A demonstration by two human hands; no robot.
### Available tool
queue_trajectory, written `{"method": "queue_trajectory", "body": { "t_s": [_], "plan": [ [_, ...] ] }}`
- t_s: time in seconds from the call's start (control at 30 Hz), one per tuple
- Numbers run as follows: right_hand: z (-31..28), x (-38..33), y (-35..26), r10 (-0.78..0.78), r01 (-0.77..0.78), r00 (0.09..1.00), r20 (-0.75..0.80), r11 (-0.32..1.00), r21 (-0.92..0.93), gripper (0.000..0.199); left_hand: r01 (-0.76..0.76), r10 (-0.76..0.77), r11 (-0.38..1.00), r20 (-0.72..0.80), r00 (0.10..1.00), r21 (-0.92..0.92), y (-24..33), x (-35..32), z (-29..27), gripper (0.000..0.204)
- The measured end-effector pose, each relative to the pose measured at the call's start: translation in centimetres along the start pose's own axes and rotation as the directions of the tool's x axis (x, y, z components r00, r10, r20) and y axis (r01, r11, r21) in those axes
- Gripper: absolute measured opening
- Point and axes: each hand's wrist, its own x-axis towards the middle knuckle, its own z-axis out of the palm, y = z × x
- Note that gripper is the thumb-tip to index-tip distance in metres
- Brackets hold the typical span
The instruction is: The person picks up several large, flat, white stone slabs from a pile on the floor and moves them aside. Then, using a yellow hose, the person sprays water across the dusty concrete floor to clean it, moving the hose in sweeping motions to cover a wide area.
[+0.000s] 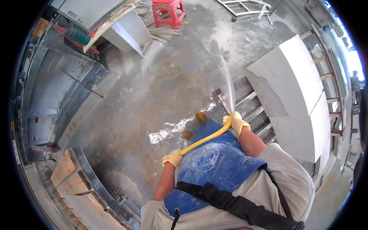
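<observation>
Holding the yellow hose tight in both gloves, left hand and right hand, the person could slip on the wet floor if water keeps pooling by the boots.

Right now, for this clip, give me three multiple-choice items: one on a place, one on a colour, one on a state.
1. Where is the red stool?
A. top of the picture, on the concrete floor
B. beside the person's boots
C. on the white stone block

2. What colour is the hose?
A. green
B. yellow
C. black

3. What is the hose doing?
A. lying coiled and dry
B. spraying a water jet
C. hanging from a hook

Key: 1 A, it stands far ahead at the upper edge. 2 B, a yellow line runs from the left hand to the right hand. 3 B, a white stream leaves the right hand's end.
</observation>
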Motion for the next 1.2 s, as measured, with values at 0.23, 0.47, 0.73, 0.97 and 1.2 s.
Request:
{"method": "queue_trajectory", "body": {
  "t_s": [0.23, 0.47, 0.73, 0.97, 1.2],
  "plan": [
    [0.7, -0.9, -0.7, 0.008, -0.007, 1.000, -0.008, 0.997, 0.083, 0.063, 0.006, -0.006, 0.999, -0.005, 1.000, 0.043, 1.1, -0.7, -1.4, 0.037],
    [1.7, -1.8, -1.2, -0.008, 0.013, 1.000, -0.029, 0.985, 0.171, 0.056, 0.011, -0.014, 0.998, 0.055, 0.998, 0.056, 2.1, -1.4, -2.2, 0.039],
    [1.6, -1.3, -3.6, 0.124, -0.126, 0.992, 0.022, 0.968, 0.217, 0.059, -0.074, 0.055, 0.991, 0.166, 0.985, 0.113, 2.1, -0.5, -0.6, 0.034],
    [-0.5, -0.7, -4.7, 0.070, -0.062, 0.979, 0.190, 0.997, -0.047, 0.048, -0.087, 0.051, 0.981, 0.204, 0.978, 0.172, 4.7, -0.3, -0.4, 0.033],
    [0.7, -0.3, -4.0, -0.144, 0.154, 0.988, -0.060, 0.965, 0.211, 0.039, -0.019, -0.019, 0.979, 0.182, 0.983, 0.202, 7.5, -2.5, -2.4, 0.032]
  ]
}}
